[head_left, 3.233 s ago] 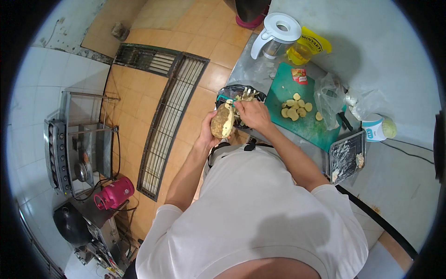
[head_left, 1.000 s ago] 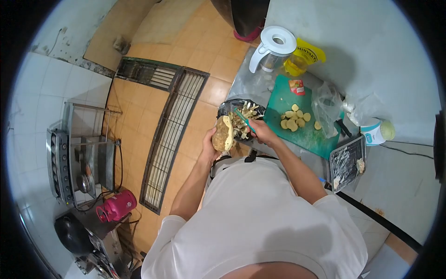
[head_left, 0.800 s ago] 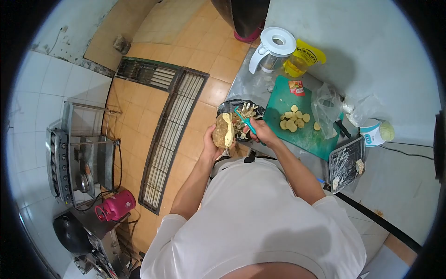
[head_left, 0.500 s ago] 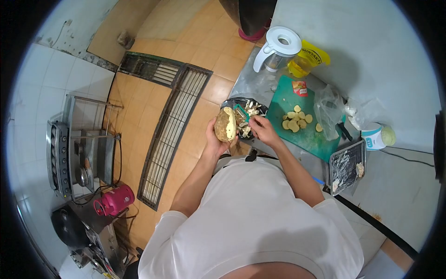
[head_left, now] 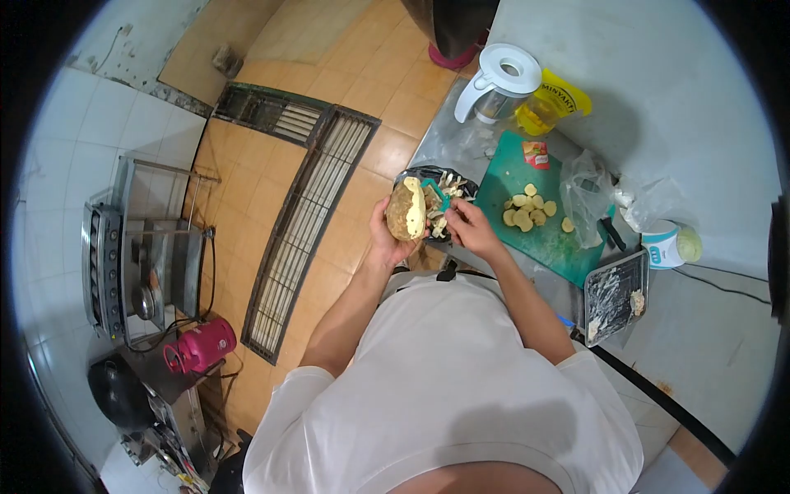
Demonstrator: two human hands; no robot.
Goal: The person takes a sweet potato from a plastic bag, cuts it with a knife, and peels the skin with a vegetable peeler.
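My left hand (head_left: 383, 239) is wrapped round a large brown-skinned potato (head_left: 401, 216), held up with a pale yellow peeled strip along its right side. Closed on a green peeler (head_left: 443, 200), my right hand (head_left: 475, 230) is just right of the potato; a small gap shows between blade and potato. Beneath both hands, a black plastic bag (head_left: 429, 172) holds peelings (head_left: 452, 185), partly hidden by the hands. Pale yellow cut pieces (head_left: 522, 217) lie in a group on the green cutting board (head_left: 508, 173) to the right.
A white-lidded jug (head_left: 504, 74) and yellow pouch (head_left: 559, 100) stand behind the board. A clear plastic bag (head_left: 583, 193), dark-handled knife (head_left: 612, 234) and smeared metal tray (head_left: 613, 300) sit to the right. Far left are a stove (head_left: 103, 272) and pink gas cylinder (head_left: 206, 344).
Both hands, with the potato and peeler, appear slightly further right in view. The view itself has shifted a little. Both grips stay closed.
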